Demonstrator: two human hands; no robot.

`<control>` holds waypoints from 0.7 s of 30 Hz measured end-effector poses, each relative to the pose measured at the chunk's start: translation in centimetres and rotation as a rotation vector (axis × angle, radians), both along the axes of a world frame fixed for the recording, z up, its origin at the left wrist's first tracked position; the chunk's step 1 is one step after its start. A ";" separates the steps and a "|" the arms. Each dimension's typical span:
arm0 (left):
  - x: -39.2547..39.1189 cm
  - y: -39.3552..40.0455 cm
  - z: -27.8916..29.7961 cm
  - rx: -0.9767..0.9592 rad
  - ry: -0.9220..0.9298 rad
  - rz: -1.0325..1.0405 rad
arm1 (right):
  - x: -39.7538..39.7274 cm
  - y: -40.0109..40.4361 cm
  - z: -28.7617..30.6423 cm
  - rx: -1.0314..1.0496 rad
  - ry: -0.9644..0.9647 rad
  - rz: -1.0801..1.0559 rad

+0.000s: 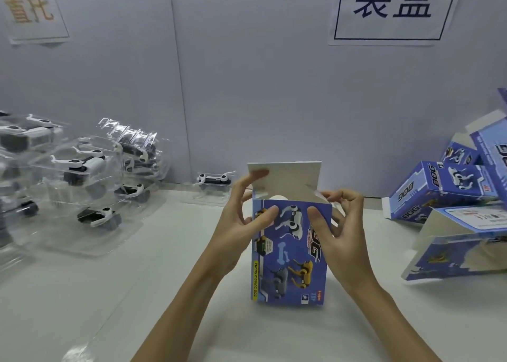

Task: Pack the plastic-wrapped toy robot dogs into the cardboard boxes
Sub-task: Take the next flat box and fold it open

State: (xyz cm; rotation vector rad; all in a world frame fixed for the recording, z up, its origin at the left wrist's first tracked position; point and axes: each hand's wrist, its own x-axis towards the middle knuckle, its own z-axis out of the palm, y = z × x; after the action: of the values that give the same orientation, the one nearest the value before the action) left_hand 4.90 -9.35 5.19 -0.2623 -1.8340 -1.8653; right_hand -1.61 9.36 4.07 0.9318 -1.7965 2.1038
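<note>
Holding upright blue cardboard box [290, 252] on bench [164, 293], left hand [247, 219] and right hand [337, 224] pinching its thin, light, easily creased top flaps.

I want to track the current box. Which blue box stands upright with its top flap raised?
The box between both hands, standing at table centre with its flap up; the other boxes lie tumbled at the right.

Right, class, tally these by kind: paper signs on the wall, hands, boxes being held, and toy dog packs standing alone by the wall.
Wall signs: 2
Hands: 2
Held box: 1
Lone dog pack: 1
Total: 6
</note>
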 end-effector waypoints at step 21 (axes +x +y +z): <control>-1.5 -1.4 -2.1 -0.372 0.092 0.534 | -1.0 -0.6 -1.6 0.072 0.200 -0.267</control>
State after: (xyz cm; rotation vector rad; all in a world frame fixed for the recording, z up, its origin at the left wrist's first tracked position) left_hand 3.40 -10.74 3.08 0.0207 -1.9381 -1.1352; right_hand -2.64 8.77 2.51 0.8333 -1.7922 1.7326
